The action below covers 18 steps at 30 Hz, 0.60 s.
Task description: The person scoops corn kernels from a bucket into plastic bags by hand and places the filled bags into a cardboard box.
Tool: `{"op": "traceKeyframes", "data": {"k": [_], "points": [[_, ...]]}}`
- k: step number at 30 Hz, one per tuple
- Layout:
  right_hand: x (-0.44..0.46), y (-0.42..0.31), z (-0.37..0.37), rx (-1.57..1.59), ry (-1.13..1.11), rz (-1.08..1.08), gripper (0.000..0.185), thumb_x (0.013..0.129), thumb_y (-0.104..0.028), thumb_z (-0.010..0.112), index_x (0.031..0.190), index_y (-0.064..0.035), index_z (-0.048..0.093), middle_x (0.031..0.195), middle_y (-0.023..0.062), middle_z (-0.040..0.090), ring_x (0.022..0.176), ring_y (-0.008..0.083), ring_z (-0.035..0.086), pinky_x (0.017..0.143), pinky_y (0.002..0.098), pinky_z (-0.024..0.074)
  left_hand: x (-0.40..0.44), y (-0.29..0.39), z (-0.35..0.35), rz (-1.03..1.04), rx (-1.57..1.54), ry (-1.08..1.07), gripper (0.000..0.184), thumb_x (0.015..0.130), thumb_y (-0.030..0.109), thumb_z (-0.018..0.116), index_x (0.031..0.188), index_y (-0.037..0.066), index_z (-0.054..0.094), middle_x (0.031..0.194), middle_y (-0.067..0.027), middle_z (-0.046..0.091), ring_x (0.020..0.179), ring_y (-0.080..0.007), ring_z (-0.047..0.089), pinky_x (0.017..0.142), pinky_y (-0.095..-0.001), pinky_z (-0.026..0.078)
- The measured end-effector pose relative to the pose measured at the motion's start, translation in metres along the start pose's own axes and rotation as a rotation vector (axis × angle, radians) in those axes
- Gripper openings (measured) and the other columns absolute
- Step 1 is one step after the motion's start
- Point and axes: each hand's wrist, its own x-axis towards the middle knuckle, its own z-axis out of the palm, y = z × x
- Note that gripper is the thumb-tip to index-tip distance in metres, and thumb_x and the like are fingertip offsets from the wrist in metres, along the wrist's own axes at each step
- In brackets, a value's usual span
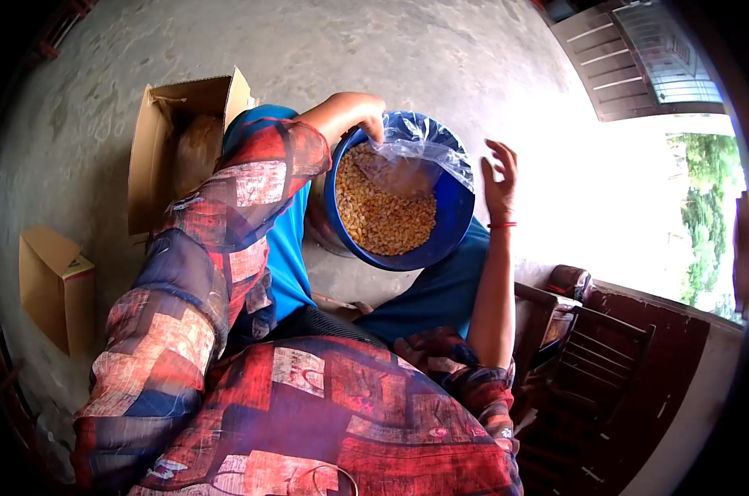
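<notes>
A blue bucket (453,211) stands between the person's knees, tilted toward the camera, with yellowish grain-like pieces (382,219) inside. Clear plastic (428,153) lies over the bucket's upper part and partly covers the pieces. My left hand (362,114) is at the bucket's upper left rim, its fingers closed on the plastic's edge. To the right of the bucket, my right hand (501,182) is raised in the air with its fingers apart and slightly curled, touching nothing. A red band circles that wrist.
An open cardboard box (147,165) with a wrapped item inside stands on the concrete floor (308,50) at the left. A smaller carton (52,289) is at the far left. Wooden furniture (601,355) stands at the lower right, and a slatted door or shutter (610,62) at the upper right.
</notes>
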Motion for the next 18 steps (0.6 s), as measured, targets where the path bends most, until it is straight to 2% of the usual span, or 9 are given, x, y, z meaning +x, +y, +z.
{"op": "traceKeyframes", "data": {"k": [2,6,7,8,11,14,16,17,18], "points": [[0.001,-0.025,0.023,-0.122,-0.047,-0.303,0.034,0.074,-0.009,0.060,0.108,-0.0111,0.057,0.114,0.0094,0.051,0.104,0.0258,0.051,0.086,0.0381,0.0407,-0.003,0.003,0.000,0.028,-0.004,0.019,0.041,0.064,0.016,0.069,0.102,0.007,0.057,0.093,-0.0108,0.061,0.078,-0.0232,0.062,0.058,-0.0392,0.054],[-0.018,-0.033,0.057,-0.367,-0.388,-0.354,0.029,0.084,-0.028,0.046,0.105,-0.0107,0.057,0.102,0.0116,0.059,0.099,0.0254,0.054,0.097,0.0418,0.0298,0.002,-0.001,0.004,0.015,0.032,0.011,0.040,0.064,0.016,0.069,0.101,0.008,0.057,0.089,-0.0106,0.062,0.075,-0.0226,0.062,0.057,-0.0392,0.054],[-0.018,-0.037,0.055,-0.378,-0.551,-0.211,0.031,0.086,-0.032,0.042,0.095,-0.0089,0.060,0.084,0.0139,0.063,0.084,0.0273,0.059,0.088,0.0398,0.0381,0.004,-0.003,0.003,0.027,0.021,0.010,0.040,0.064,0.016,0.069,0.101,0.008,0.058,0.087,-0.0106,0.063,0.073,-0.0226,0.062,0.057,-0.0392,0.054],[-0.019,-0.039,0.052,-0.377,-0.552,-0.211,0.031,0.086,-0.032,0.042,0.095,-0.0089,0.060,0.084,0.0139,0.063,0.084,0.0273,0.059,0.088,0.0398,0.0381,0.007,-0.005,0.003,0.026,0.021,0.010,0.040,0.064,0.016,0.069,0.101,0.008,0.058,0.087,-0.0106,0.063,0.073,-0.0226,0.062,0.057,-0.0392,0.054],[-0.020,-0.038,0.039,-0.207,-0.608,0.073,0.039,0.087,-0.037,0.041,0.081,-0.0051,0.063,0.070,0.0174,0.061,0.071,0.0321,0.060,0.065,0.0399,0.0449,0.005,-0.004,0.003,0.028,-0.051,-0.019,0.038,0.063,0.016,0.069,0.099,0.008,0.059,0.087,-0.0102,0.063,0.073,-0.0220,0.063,0.057,-0.0403,0.054],[-0.019,-0.032,0.040,-0.388,-0.572,0.071,0.040,0.088,-0.037,0.041,0.082,-0.0051,0.064,0.069,0.0158,0.061,0.068,0.0312,0.059,0.063,0.0368,0.0454,0.002,0.001,-0.001,0.013,-0.026,0.003,0.038,0.062,0.019,0.070,0.097,0.008,0.060,0.089,-0.0109,0.063,0.077,-0.0236,0.062,0.064,-0.0387,0.053],[-0.019,-0.029,0.042,-0.312,-0.566,0.068,0.031,0.086,-0.030,0.045,0.084,-0.0051,0.064,0.074,0.0153,0.062,0.072,0.0301,0.059,0.064,0.0367,0.0452,0.001,0.001,-0.004,0.257,0.071,0.261,0.038,0.062,0.023,0.070,0.095,0.008,0.062,0.092,-0.0113,0.063,0.084,-0.0237,0.061,0.072,-0.0338,0.050],[-0.018,-0.027,0.045,-0.302,-0.546,-0.055,0.026,0.084,-0.026,0.048,0.085,-0.0051,0.064,0.078,0.0150,0.062,0.075,0.0300,0.059,0.066,0.0369,0.0452,-0.013,0.006,-0.004,0.228,0.029,0.421,0.032,0.061,0.026,0.069,0.088,0.008,0.063,0.089,-0.0107,0.063,0.085,-0.0248,0.060,0.076,-0.0318,0.047],[-0.017,-0.024,0.048,-0.291,-0.523,-0.179,0.021,0.082,-0.021,0.050,0.086,-0.0052,0.064,0.082,0.0147,0.061,0.078,0.0299,0.059,0.067,0.0371,0.0453,-0.022,0.011,-0.003,0.227,0.031,0.417,0.032,0.061,0.026,0.069,0.088,0.008,0.063,0.089,-0.0107,0.063,0.085,-0.0248,0.060,0.076,-0.0318,0.047]]}}
